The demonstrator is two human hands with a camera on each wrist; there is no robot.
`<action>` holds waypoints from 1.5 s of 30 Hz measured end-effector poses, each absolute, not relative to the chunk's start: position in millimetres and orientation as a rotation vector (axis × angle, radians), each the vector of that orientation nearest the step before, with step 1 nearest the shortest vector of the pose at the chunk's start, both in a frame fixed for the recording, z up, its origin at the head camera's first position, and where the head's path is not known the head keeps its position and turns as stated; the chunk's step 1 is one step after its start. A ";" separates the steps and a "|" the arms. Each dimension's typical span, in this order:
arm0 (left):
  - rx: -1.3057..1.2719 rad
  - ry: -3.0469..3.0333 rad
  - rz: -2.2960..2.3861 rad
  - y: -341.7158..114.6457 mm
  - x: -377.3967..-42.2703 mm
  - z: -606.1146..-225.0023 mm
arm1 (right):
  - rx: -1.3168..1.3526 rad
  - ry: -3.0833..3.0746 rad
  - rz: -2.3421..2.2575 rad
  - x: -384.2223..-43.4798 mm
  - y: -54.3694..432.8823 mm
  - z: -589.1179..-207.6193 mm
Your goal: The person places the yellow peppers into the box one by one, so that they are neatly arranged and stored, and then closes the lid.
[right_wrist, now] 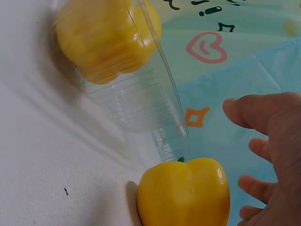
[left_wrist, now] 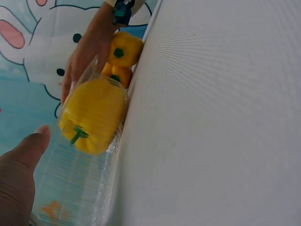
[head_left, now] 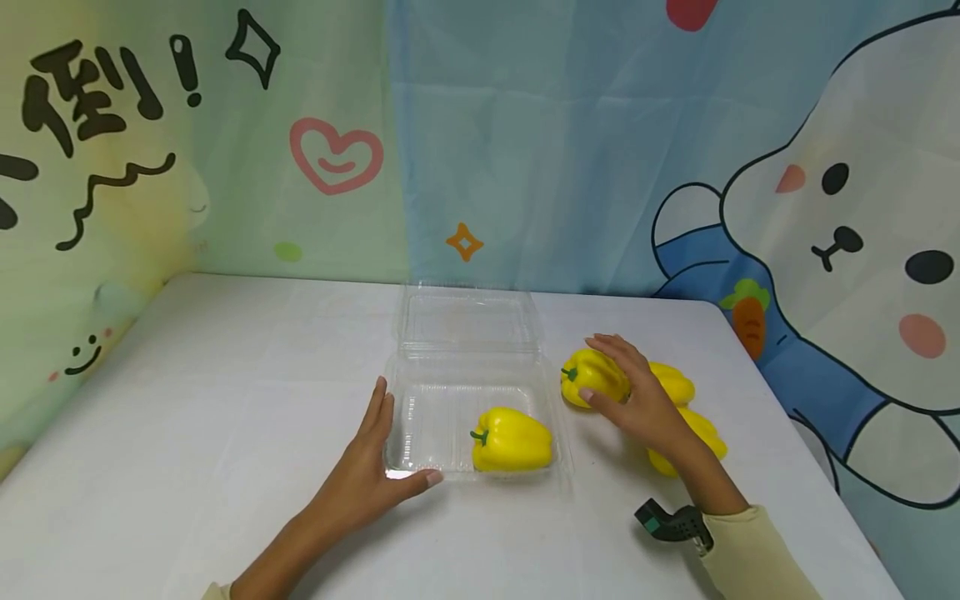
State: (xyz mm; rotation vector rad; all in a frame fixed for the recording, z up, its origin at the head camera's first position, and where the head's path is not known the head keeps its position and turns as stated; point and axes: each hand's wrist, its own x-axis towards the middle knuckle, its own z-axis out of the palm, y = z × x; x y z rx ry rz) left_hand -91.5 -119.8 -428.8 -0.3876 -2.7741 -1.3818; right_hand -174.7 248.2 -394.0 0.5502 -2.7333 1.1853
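Observation:
A yellow bell pepper [head_left: 513, 439] lies on its side in the right front part of a clear plastic clamshell box [head_left: 431, 425], whose lid is folded back. My left hand [head_left: 363, 467] is at the box's left front corner, fingers straight along the side and thumb by the front edge. My right hand [head_left: 637, 396] hovers around a second yellow bell pepper [head_left: 592, 375] to the right of the box. In the right wrist view, a gap shows between its spread fingers and that pepper [right_wrist: 186, 193]. Whether the left fingers touch the box, I cannot tell.
Further yellow bell peppers [head_left: 701, 429] lie behind and beside my right hand, partly hidden by it. The open lid [head_left: 470, 321] lies toward the back edge of the white table [head_left: 225, 417]. A printed cloth [head_left: 525, 167] hangs behind. A dark device [head_left: 675, 523] sits at my right wrist.

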 end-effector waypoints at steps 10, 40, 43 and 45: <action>-0.398 -2.763 -1.382 -119.5 -91.8 -429.1 | 0.466 -2.956 1.112 -174.9 247.1 -393.2; -0.375 -2.784 -1.377 -119.4 -91.7 -431.3 | 0.606 -3.011 0.909 -175.4 252.0 -394.0; -0.373 -2.785 -1.368 -119.6 -91.9 -431.2 | 0.613 -2.996 0.916 -175.6 250.8 -395.1; -0.375 -2.788 -1.364 -119.6 -92.0 -431.3 | 0.606 -2.994 0.919 -175.1 249.6 -395.7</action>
